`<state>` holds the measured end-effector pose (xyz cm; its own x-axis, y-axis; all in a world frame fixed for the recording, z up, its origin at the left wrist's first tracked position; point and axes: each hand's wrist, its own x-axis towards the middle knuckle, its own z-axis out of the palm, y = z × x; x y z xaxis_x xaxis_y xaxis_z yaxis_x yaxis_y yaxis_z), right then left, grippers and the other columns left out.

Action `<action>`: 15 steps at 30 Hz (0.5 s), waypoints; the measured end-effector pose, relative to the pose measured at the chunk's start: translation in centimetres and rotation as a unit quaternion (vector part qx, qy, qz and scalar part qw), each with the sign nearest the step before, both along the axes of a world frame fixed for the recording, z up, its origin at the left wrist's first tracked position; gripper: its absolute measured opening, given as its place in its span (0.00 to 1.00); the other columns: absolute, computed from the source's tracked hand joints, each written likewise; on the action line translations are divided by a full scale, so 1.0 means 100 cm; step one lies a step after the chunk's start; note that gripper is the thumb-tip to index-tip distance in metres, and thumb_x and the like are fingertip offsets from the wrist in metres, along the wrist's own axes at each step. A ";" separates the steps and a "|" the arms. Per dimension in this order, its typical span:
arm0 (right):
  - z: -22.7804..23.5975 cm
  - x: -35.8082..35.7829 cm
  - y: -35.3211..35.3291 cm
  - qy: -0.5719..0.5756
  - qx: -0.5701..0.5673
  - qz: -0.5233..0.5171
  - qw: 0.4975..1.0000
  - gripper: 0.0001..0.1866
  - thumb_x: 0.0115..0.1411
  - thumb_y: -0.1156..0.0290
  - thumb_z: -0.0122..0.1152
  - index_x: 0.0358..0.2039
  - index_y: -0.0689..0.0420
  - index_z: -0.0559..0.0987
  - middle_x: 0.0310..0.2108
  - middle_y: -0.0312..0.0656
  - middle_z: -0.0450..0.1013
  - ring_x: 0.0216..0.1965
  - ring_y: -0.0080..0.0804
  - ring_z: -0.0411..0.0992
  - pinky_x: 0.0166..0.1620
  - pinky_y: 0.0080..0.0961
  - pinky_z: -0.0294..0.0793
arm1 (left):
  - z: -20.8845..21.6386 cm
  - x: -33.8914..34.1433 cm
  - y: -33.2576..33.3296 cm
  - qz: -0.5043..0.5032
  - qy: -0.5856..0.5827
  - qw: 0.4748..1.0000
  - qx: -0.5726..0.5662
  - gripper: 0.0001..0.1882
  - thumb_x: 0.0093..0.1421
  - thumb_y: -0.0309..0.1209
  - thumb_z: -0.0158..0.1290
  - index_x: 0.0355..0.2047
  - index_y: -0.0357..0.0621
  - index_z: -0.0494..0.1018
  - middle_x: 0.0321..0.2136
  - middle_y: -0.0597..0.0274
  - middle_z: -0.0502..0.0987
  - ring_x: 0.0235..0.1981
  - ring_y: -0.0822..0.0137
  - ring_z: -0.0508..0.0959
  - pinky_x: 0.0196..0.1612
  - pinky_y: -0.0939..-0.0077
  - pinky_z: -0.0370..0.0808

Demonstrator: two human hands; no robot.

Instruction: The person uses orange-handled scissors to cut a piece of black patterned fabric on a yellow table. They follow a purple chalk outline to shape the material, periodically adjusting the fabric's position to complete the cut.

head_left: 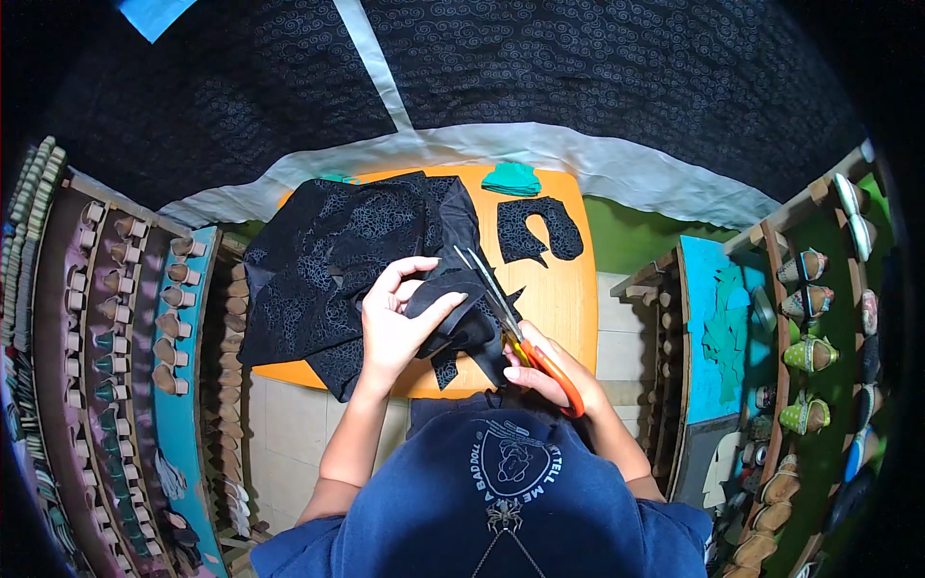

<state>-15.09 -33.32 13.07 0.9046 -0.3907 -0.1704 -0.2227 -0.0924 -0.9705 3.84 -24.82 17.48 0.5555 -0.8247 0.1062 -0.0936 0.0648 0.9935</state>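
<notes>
Racks of shoe heels [125,318] far left. Black fabric [328,270] piled on the left half of the orange table [559,289]. Left hand [395,323] pinching a fabric flap, fingers clenched on it. Scissors [511,328] with blades parted at the fabric edge, right hand [549,371] gripping the orange handles. Cut black piece [540,231] and teal piece [511,178] lying beyond. Shoes [809,356] shelved far right.

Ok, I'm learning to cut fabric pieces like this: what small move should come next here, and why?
Probably close the scissors a short way: their blades stand open against the black patterned fabric, which the left hand pinches beside them, while the right hand grips the orange handles.
</notes>
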 end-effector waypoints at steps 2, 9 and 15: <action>0.000 0.000 0.001 0.003 -0.011 0.000 1.000 0.22 0.48 0.57 0.58 0.30 0.57 0.58 0.24 0.42 0.65 0.25 0.30 0.66 0.29 0.26 0.66 | 0.000 0.001 0.000 0.001 0.001 1.000 0.001 0.20 0.43 0.19 0.58 0.38 0.35 0.65 0.22 0.61 0.75 0.23 0.80 0.73 0.26 0.90 0.68; -0.001 0.002 0.002 0.008 0.003 -0.003 1.000 0.21 0.49 0.56 0.57 0.29 0.57 0.58 0.23 0.41 0.65 0.24 0.31 0.67 0.29 0.26 0.66 | 0.001 0.001 0.001 -0.003 0.003 1.000 0.009 0.20 0.42 0.19 0.58 0.37 0.35 0.66 0.22 0.61 0.75 0.23 0.79 0.73 0.26 0.89 0.69; 0.001 0.003 0.002 0.008 -0.009 -0.006 1.000 0.21 0.50 0.57 0.57 0.29 0.57 0.58 0.24 0.42 0.66 0.26 0.32 0.67 0.31 0.28 0.66 | 0.000 0.003 0.001 -0.011 0.007 1.000 0.005 0.20 0.42 0.18 0.58 0.37 0.36 0.66 0.24 0.60 0.75 0.24 0.79 0.73 0.27 0.89 0.70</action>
<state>-14.83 -33.11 13.14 0.8967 -0.4051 -0.1786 -0.2401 -0.1062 -0.9649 4.12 -24.72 17.48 0.5390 -0.8375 0.0903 -0.0789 0.0565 0.9953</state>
